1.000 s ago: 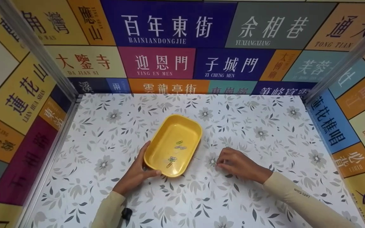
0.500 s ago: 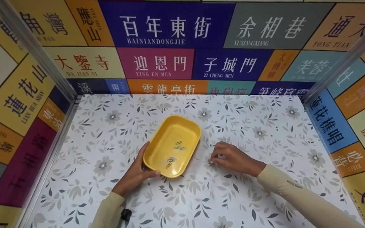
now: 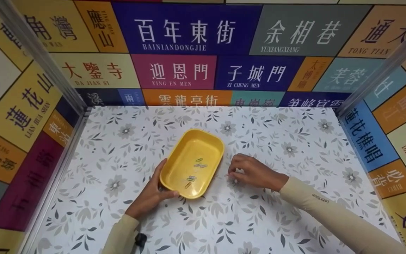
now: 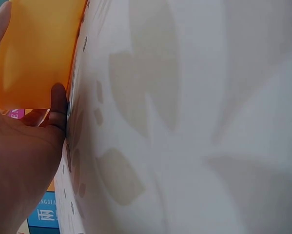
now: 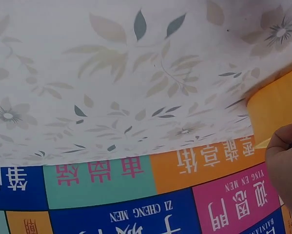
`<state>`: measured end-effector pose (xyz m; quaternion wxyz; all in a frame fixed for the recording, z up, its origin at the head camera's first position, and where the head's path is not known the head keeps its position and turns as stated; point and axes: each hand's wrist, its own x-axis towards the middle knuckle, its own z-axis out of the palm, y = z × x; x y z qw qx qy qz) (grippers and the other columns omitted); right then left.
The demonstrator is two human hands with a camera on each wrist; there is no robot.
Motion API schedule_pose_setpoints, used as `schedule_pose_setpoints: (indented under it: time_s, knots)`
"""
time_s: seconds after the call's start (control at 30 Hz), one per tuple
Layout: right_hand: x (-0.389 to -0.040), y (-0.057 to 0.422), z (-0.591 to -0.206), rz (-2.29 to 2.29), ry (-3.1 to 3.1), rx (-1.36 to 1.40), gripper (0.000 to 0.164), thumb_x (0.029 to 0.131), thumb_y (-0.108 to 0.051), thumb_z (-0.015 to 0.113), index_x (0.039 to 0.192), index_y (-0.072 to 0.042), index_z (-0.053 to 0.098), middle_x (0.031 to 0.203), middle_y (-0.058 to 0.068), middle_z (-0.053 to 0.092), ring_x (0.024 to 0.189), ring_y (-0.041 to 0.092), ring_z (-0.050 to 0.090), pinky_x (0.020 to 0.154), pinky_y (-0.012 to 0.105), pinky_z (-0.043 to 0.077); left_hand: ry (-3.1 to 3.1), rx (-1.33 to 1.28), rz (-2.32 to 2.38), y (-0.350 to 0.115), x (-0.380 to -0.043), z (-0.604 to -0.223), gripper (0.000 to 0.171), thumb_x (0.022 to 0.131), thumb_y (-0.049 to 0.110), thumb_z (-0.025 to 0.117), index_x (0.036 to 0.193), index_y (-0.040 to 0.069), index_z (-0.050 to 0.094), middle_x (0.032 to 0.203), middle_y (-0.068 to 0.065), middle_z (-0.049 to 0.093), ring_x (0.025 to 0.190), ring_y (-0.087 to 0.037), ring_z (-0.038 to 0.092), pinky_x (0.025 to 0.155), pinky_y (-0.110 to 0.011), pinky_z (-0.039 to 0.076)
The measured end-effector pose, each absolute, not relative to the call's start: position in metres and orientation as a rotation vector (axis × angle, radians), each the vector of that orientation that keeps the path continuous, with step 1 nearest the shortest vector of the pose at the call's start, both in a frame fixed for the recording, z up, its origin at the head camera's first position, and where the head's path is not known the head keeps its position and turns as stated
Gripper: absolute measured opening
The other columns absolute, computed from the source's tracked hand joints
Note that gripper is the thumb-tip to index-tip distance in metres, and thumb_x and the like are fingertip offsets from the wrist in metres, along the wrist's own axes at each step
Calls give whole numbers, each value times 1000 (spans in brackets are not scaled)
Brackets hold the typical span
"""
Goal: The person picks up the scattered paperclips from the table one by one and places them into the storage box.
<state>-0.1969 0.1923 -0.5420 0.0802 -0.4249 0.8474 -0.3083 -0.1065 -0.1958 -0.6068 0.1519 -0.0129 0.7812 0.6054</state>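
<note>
A shallow yellow plastic tray (image 3: pixel 180 160) lies on the table, turned at a slant. Several small coloured paper clips (image 3: pixel 191 178) are scattered on its floor. My left hand (image 3: pixel 148 199) grips the tray's near left corner, thumb at the rim and fingers along the outer wall; the left wrist view shows this hand (image 4: pixel 24 161) against the tray's side (image 4: pixel 38 58). To the right of the tray, my right hand (image 3: pixel 256 173) pinches a thin pinkish paper clip (image 3: pixel 227 174) just above the table. In the right wrist view only part of that hand (image 5: pixel 287 156) shows.
White floral sheeting covers the table (image 3: pixel 118 148). Colourful panels with Chinese lettering (image 3: pixel 174 70) wall in the back and both sides, with metal corner posts. A small black object (image 3: pixel 140 240) sits by the left sleeve.
My right hand has moved left and slightly away from me, closer to the tray, with the clip between its fingers. The left hand and tray stay in place.
</note>
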Motion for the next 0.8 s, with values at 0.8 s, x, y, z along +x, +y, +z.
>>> schedule_pose_setpoints:
  time_s: [0.8]
  knots:
    - [-223,157,-531,-836,2523,-1315,10,102,-7,79,110,-10,85,114,5,74,109,19,68,98,40,59,2250,-43,1740,-195,-107,-608,125,84,32,97,175,48,13,184,5,18,169,-27,17,135,-61,5]
